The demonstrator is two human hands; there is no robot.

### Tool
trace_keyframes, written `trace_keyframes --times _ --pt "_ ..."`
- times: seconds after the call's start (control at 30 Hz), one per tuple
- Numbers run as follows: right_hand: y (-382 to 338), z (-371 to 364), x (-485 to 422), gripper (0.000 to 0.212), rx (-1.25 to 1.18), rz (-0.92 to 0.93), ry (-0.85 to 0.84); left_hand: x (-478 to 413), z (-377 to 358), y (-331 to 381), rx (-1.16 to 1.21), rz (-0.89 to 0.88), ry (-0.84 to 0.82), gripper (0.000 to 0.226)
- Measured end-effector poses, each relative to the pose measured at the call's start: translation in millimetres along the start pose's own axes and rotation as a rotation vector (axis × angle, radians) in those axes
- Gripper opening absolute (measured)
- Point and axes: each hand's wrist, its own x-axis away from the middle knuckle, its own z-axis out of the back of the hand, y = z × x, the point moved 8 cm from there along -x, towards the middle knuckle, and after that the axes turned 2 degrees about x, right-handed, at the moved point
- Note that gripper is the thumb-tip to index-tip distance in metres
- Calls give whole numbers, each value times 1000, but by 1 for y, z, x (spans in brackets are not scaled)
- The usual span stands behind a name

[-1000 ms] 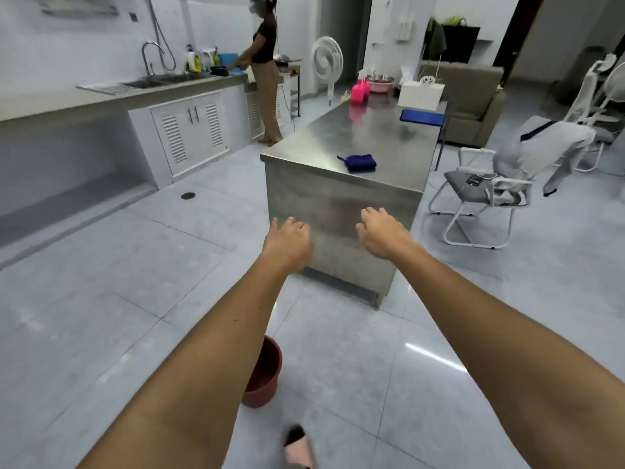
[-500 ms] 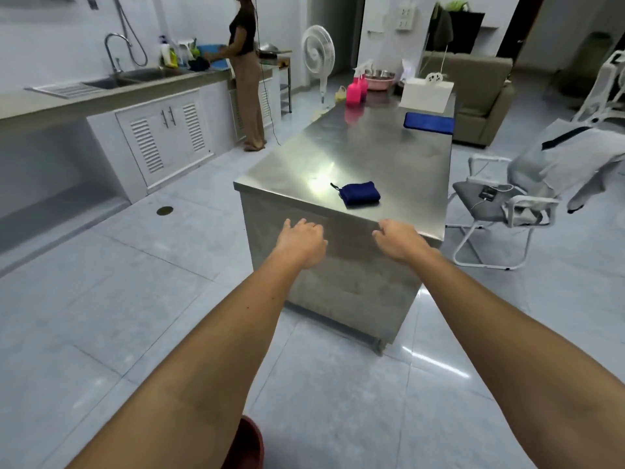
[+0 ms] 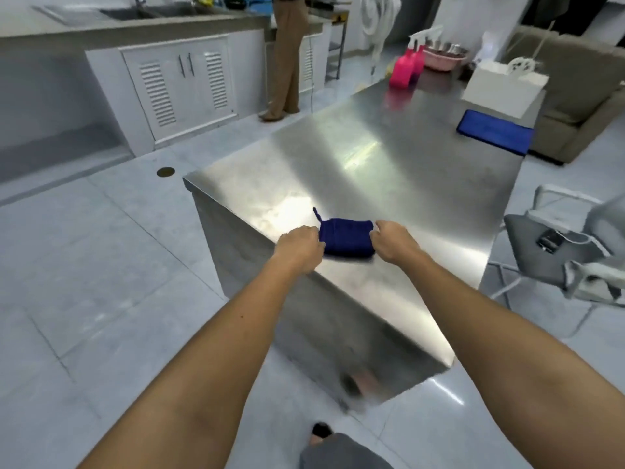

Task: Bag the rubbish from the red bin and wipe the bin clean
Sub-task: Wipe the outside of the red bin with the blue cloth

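**A:** Now, where is the cleaning cloth?

**B:** The dark blue folded cloth (image 3: 346, 237) lies on the steel table (image 3: 389, 170), near the table's front left edge. A short loop sticks out from its far left corner.

**A:** State of the hands?

**B:** Both arms reach forward. The left hand (image 3: 301, 247) is at the cloth's left side with fingers curled in; they touch the cloth edge. The right hand (image 3: 392, 240) is at the cloth's right side, fingers bent onto that edge. Whether either hand has a firm hold on the cloth cannot be told; the fingertips are hidden behind the knuckles.

**A:** And the red bin?

**B:** It is out of view.

**A:** Other things on the table?

**B:** At the far end: two pink spray bottles (image 3: 404, 67), a pink basin (image 3: 444, 55), a white paper bag (image 3: 505, 88), and a flat blue mat (image 3: 495, 135) near the right edge.

**A:** Surroundings?

**B:** A grey chair (image 3: 554, 258) stands right of the table. A second person (image 3: 287, 59) stands at the counter (image 3: 135, 28) along the left wall. A brown sofa (image 3: 575, 96) sits behind the table.
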Motion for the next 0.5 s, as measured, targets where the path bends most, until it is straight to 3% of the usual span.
trace_keyframes --times 0.07,0.13,0.27,0.4,0.5 --pt "12 -5 -30 27 -29 8 -33 -25 -13 9 110 65 -17 37" --pt "25 -14 -55 44 -93 -10 -79 -45 -29 14 194 139 -47 41" --pt "44 -42 -77 58 -321 -73 -180 -65 -53 16 244 261 -60 48" --pt "44 -56 -84 48 -618 -148 -269 -67 -53 6 379 464 116 56" --pt "42 -62 -86 39 -697 -194 -412 -66 -59 -3 528 613 123 54"
